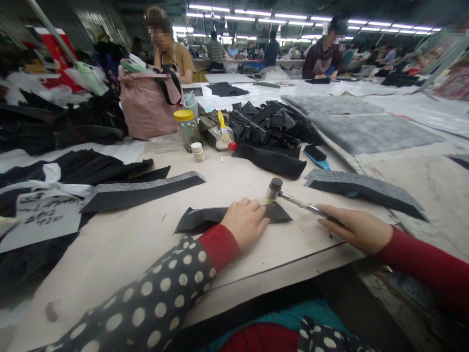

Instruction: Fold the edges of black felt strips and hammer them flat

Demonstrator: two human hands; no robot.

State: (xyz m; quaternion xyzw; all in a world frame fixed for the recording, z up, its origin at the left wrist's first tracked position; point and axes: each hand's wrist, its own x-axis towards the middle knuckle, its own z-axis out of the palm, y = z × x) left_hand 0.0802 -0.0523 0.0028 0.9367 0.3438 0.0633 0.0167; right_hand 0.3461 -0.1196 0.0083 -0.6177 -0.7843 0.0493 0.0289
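Note:
My left hand [245, 222] lies on a black fabric piece [205, 219] on the pale work table [293, 239], pressing it down with curled fingers. My right hand [351, 227] grips the long handle of a small hammer [300, 204]. Its dark, metal-banded head [274, 189] stands upright just above the far edge of the black piece, close to my left fingertips. A grey-edged black strip [142, 193] lies to the left, and a similar strip [362, 193] lies beyond my right hand.
A heap of black pieces [267, 127] stands behind a yellow-lidded jar [186, 127] and a glue brush [224, 128]. A pink bag [146, 105] sits at the back left. Grey felt sheets [370, 132] cover the right side. Co-workers sit at far tables.

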